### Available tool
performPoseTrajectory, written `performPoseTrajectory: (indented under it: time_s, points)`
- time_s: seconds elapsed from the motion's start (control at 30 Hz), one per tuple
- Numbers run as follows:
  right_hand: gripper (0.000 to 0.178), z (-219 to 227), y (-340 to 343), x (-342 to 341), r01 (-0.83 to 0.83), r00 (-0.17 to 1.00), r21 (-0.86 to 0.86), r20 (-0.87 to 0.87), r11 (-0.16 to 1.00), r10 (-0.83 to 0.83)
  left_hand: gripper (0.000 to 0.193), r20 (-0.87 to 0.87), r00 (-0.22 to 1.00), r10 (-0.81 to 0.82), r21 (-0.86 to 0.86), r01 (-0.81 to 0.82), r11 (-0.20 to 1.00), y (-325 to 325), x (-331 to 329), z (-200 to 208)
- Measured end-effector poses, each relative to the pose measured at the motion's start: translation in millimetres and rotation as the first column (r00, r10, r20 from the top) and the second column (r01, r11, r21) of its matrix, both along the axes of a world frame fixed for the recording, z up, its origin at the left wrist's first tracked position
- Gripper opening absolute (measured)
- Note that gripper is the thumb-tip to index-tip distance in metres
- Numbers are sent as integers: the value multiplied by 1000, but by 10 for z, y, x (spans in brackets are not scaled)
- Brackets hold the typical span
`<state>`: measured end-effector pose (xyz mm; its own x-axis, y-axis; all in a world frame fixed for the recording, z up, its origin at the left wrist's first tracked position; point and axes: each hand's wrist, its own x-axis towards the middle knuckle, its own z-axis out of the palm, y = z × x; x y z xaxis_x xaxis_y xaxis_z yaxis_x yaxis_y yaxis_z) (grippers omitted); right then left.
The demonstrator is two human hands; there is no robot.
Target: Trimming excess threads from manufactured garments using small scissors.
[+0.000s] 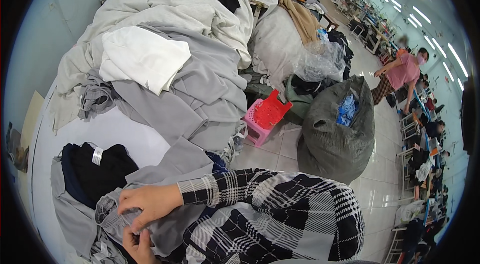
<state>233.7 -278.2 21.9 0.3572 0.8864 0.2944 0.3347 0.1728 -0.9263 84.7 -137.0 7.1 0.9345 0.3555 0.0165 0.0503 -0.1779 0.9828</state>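
Observation:
A grey garment (175, 224) with a gathered elastic waistband (107, 212) lies at the near edge of the table. My right hand (152, 205), in a black-and-white plaid sleeve, has its fingers bent over that waistband and grips it. Just below, my left hand (140, 248) pinches the same edge with thumb and fingers; its wrist runs out of the picture. Fabric hides the fingertips in part. Beyond my hands is a black garment (107, 176) with a white label, and more grey cloth lies under and around it.
Grey garments (215, 84) and a folded white cloth (142, 56) are heaped across the table. On the tiled floor to the right stand a pink stool (257, 131) with a red basket (270, 111) and a bulging dark sack (335, 139). A person (402, 71) stands in the aisle.

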Motion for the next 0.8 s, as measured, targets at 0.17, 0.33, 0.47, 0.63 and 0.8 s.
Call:
performPoseTrajectory:
  time_s: [0.17,0.33,0.47,0.63,0.8]
  points:
    - [59,44,12,20,-262,964,85,60,961,258,23,-12,996,-88,119,89,989,33,-168,369]
    - [53,-49,122,30,-213,943,-23,257,977,212,14,125,990,-64,192,40,981,134,-234,462]
    - [54,54,227,79,-296,805,-257,451,920,385,9,60,998,-1,251,-14,968,201,-298,608]
    - [43,357,127,412,-477,723,-391,333,787,605,17,-187,980,-69,520,159,839,384,-310,830]
    - [49,665,292,630,-408,624,-677,283,612,729,20,-189,982,14,568,97,818,481,-434,1006]
